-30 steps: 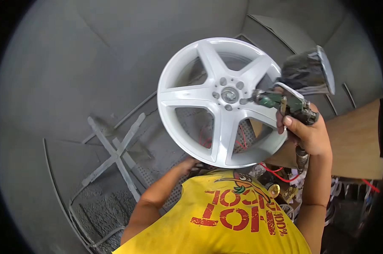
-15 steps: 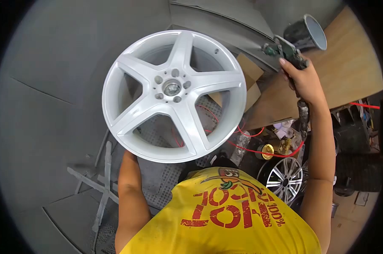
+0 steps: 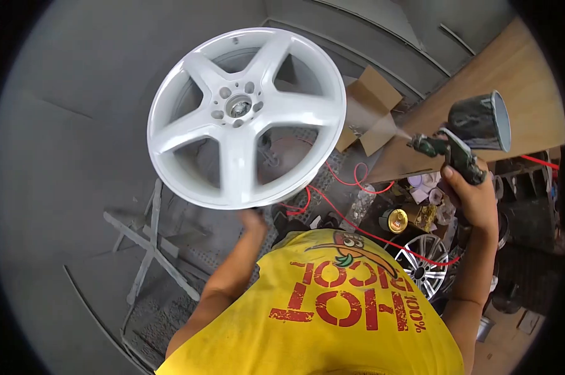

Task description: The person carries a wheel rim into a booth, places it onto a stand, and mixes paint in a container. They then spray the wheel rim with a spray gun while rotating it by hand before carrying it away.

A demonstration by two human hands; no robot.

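Observation:
A white five-spoke wheel rim [image 3: 237,159] fills the upper middle, its face toward me and tilted. My left hand [image 3: 252,220] is at the rim's lower edge, its fingers hidden behind or under it. On the right, my right hand [image 3: 473,194] grips a dark spray gun [image 3: 448,150] with a grey paint cup [image 3: 482,122] on it. The gun points left at the rim, and a pale mist leaves its nozzle. A gap lies between nozzle and rim.
A red hose [image 3: 382,236] runs across to the right. Below are an open cardboard box [image 3: 379,94], a yellow-rimmed can [image 3: 395,220], a silver and black wheel [image 3: 422,267] and a grey crossed stand [image 3: 152,250]. A wooden panel [image 3: 520,81] leans at upper right.
The white rim has turned and shifted up and left. My left hand has come into view and moved right along its lower edge. My right hand has lowered the spray gun and moved it right.

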